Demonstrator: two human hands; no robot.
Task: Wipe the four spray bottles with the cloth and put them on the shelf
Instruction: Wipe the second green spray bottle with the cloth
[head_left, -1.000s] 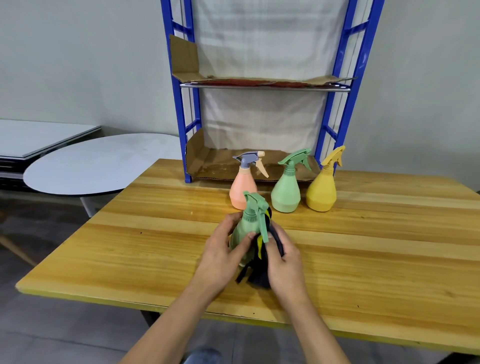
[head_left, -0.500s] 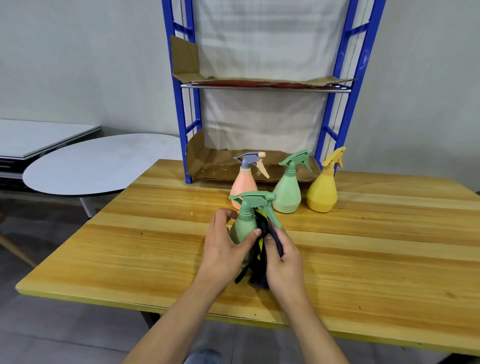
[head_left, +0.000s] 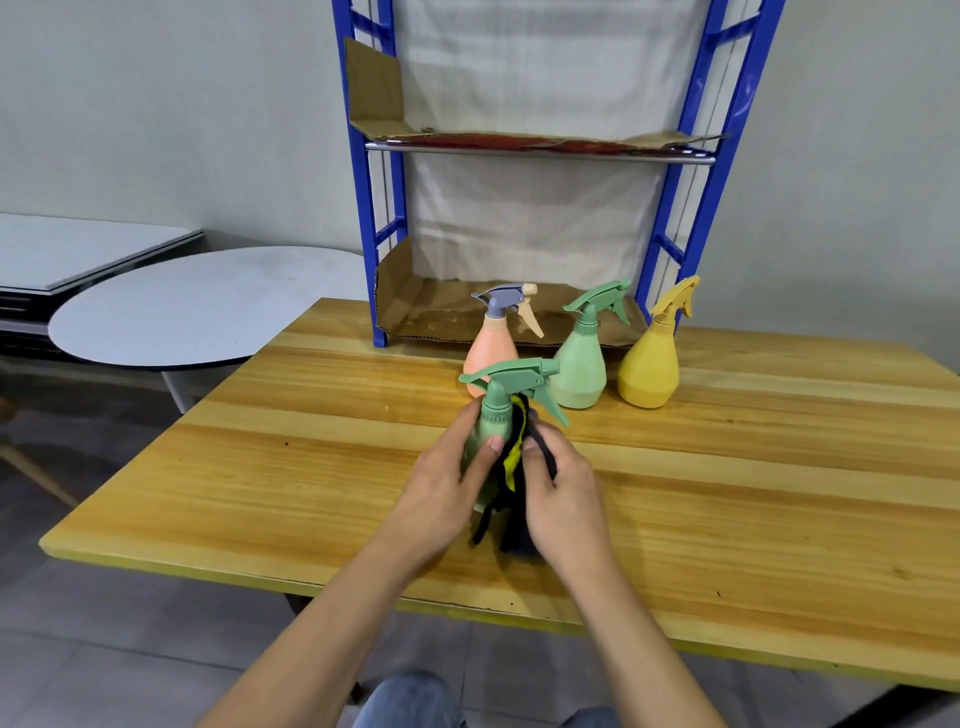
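Observation:
My left hand (head_left: 441, 488) grips the body of a green spray bottle (head_left: 501, 400) held upright over the wooden table (head_left: 727, 493). My right hand (head_left: 563, 499) holds a black and yellow cloth (head_left: 511, 467) against the bottle's right side. Behind them stand three more bottles in a row: a peach one with a grey head (head_left: 493, 338), a second green one (head_left: 584, 358) and a yellow one (head_left: 652, 358). The blue shelf (head_left: 376, 208) rises at the table's back, each of its two levels lined with cardboard.
A round grey table (head_left: 197, 306) stands to the left beyond the wooden table's edge, with stacked flat boards (head_left: 78, 254) behind it. The lower shelf's cardboard (head_left: 447, 312) lies just behind the bottle row. A white sheet hangs behind the shelf.
The held green bottle has turned, so its trigger head now points right instead of toward me. My right hand has shifted the cloth up along the bottle's side.

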